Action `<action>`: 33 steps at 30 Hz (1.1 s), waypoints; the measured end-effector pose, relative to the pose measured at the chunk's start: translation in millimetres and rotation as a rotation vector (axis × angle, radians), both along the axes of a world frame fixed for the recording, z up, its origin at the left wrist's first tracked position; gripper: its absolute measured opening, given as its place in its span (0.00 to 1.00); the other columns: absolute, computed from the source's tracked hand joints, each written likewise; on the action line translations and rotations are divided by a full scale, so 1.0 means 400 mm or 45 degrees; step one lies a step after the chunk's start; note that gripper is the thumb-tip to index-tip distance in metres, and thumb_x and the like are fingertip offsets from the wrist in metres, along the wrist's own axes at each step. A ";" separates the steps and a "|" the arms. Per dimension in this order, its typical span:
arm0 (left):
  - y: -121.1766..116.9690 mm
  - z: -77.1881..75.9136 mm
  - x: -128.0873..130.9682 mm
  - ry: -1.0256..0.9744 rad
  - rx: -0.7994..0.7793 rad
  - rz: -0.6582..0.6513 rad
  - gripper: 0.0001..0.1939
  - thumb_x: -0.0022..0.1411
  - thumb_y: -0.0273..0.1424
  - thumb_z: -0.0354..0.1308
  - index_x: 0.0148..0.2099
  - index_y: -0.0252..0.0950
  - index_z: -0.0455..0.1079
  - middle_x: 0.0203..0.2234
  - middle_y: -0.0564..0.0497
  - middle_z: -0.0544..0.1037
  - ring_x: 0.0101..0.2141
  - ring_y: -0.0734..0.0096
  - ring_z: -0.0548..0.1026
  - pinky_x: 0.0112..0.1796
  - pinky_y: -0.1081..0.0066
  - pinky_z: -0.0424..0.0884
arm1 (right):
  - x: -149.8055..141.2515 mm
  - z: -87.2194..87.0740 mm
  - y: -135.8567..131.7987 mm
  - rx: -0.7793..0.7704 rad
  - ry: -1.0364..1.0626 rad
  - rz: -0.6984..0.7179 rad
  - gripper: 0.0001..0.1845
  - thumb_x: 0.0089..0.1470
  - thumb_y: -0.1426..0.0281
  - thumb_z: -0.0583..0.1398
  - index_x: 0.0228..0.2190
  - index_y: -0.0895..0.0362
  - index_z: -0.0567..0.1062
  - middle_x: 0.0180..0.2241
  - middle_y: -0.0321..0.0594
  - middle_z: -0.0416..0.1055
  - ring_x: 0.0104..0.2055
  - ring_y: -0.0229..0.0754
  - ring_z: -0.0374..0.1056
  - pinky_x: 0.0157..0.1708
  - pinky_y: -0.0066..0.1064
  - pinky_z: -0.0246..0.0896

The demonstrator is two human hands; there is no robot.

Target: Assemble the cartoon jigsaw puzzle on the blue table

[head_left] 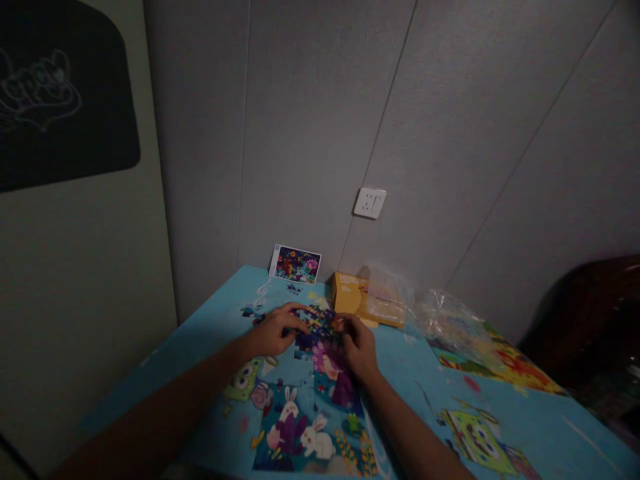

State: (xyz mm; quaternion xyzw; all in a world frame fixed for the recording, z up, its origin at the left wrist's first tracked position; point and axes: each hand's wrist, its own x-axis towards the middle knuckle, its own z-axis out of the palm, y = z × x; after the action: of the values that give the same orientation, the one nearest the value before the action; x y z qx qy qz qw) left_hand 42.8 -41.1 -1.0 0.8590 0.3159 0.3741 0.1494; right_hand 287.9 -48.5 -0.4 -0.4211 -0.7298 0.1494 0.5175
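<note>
A partly joined jigsaw puzzle with white rabbits and purple plants lies in front of me. Loose puzzle pieces are heaped at its far end, between my hands. My left hand reaches over the left side of the heap, fingers stretched and apart, with no piece visible in them. At the right side of the heap is my right hand, its fingers bent inward at the pieces. Whatever sits between those fingertips is too dark and small to make out.
A picture card leans on the wall behind the table. A yellow box stands at the back, with clear plastic wrap beside it. A colourful orange-red sheet lies at right. More pieces lie left of the heap.
</note>
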 end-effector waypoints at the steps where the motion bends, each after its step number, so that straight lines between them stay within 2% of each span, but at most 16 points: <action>1: 0.003 -0.004 -0.001 -0.002 -0.020 0.023 0.22 0.51 0.16 0.51 0.43 0.39 0.79 0.43 0.47 0.80 0.60 0.61 0.64 0.56 0.60 0.66 | 0.000 0.000 -0.001 0.002 -0.015 -0.027 0.20 0.42 0.74 0.50 0.37 0.58 0.75 0.27 0.38 0.73 0.31 0.43 0.70 0.36 0.34 0.65; 5: 0.015 -0.016 -0.011 -0.008 -0.086 0.059 0.20 0.51 0.18 0.53 0.42 0.39 0.79 0.38 0.49 0.81 0.59 0.60 0.64 0.57 0.57 0.64 | 0.001 -0.011 0.003 -0.012 -0.071 -0.083 0.17 0.45 0.72 0.51 0.34 0.58 0.76 0.27 0.39 0.75 0.31 0.43 0.70 0.34 0.32 0.64; 9: 0.021 -0.017 -0.017 -0.032 -0.155 0.141 0.19 0.51 0.19 0.54 0.41 0.39 0.80 0.41 0.47 0.80 0.57 0.59 0.66 0.55 0.58 0.65 | 0.004 -0.021 0.006 -0.066 -0.139 -0.064 0.16 0.45 0.73 0.50 0.31 0.57 0.76 0.27 0.39 0.76 0.31 0.44 0.72 0.34 0.33 0.64; 11: 0.022 -0.016 -0.018 -0.047 -0.184 0.185 0.18 0.51 0.20 0.54 0.40 0.40 0.80 0.41 0.47 0.80 0.57 0.59 0.66 0.54 0.59 0.66 | 0.005 -0.023 0.006 -0.077 -0.178 -0.059 0.16 0.46 0.73 0.50 0.30 0.56 0.77 0.25 0.37 0.75 0.28 0.45 0.71 0.31 0.33 0.64; 14: 0.025 -0.016 -0.018 -0.062 -0.173 0.187 0.17 0.53 0.21 0.55 0.41 0.41 0.80 0.39 0.48 0.81 0.56 0.59 0.66 0.55 0.57 0.64 | 0.007 -0.023 0.003 -0.114 -0.178 -0.040 0.16 0.46 0.73 0.49 0.28 0.56 0.77 0.22 0.36 0.74 0.24 0.44 0.70 0.27 0.32 0.63; 20: 0.040 -0.028 -0.019 -0.092 -0.161 0.211 0.14 0.55 0.24 0.55 0.40 0.40 0.79 0.36 0.48 0.81 0.50 0.59 0.68 0.55 0.55 0.62 | 0.015 -0.016 -0.001 -0.116 -0.166 0.016 0.16 0.46 0.73 0.49 0.26 0.56 0.77 0.22 0.37 0.75 0.23 0.43 0.71 0.27 0.32 0.64; 24: 0.041 -0.016 -0.014 -0.104 -0.152 0.214 0.12 0.57 0.25 0.55 0.39 0.40 0.79 0.35 0.48 0.81 0.48 0.59 0.68 0.52 0.56 0.64 | 0.022 -0.001 -0.008 -0.031 -0.161 -0.011 0.16 0.48 0.74 0.49 0.25 0.54 0.76 0.21 0.36 0.75 0.23 0.43 0.72 0.26 0.31 0.65; 27: 0.039 -0.001 -0.015 -0.203 -0.113 0.240 0.10 0.59 0.28 0.55 0.37 0.38 0.78 0.32 0.47 0.80 0.41 0.61 0.70 0.47 0.57 0.66 | 0.030 0.015 -0.018 0.109 -0.156 -0.019 0.15 0.49 0.74 0.49 0.25 0.53 0.75 0.22 0.36 0.76 0.22 0.42 0.72 0.23 0.31 0.65; 30: 0.040 0.007 -0.025 -0.409 -0.145 0.305 0.10 0.61 0.33 0.55 0.36 0.37 0.77 0.26 0.49 0.76 0.34 0.64 0.70 0.41 0.61 0.67 | 0.038 0.034 -0.025 0.284 -0.159 -0.063 0.15 0.50 0.75 0.49 0.24 0.53 0.74 0.20 0.37 0.74 0.19 0.42 0.71 0.21 0.31 0.64; 33: 0.037 0.027 -0.043 -0.743 -0.254 0.393 0.11 0.58 0.35 0.56 0.38 0.37 0.77 0.25 0.51 0.70 0.29 0.70 0.66 0.33 0.67 0.65 | 0.049 0.066 -0.031 0.434 -0.166 -0.083 0.16 0.51 0.76 0.49 0.21 0.53 0.72 0.17 0.37 0.71 0.17 0.42 0.69 0.18 0.32 0.63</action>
State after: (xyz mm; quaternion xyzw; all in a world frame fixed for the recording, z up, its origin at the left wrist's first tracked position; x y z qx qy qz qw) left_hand 25.7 -26.3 9.6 0.6390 0.4212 0.5895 0.2583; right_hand 307.6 -61.1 26.1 -0.3595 -0.7624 -0.0209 0.5376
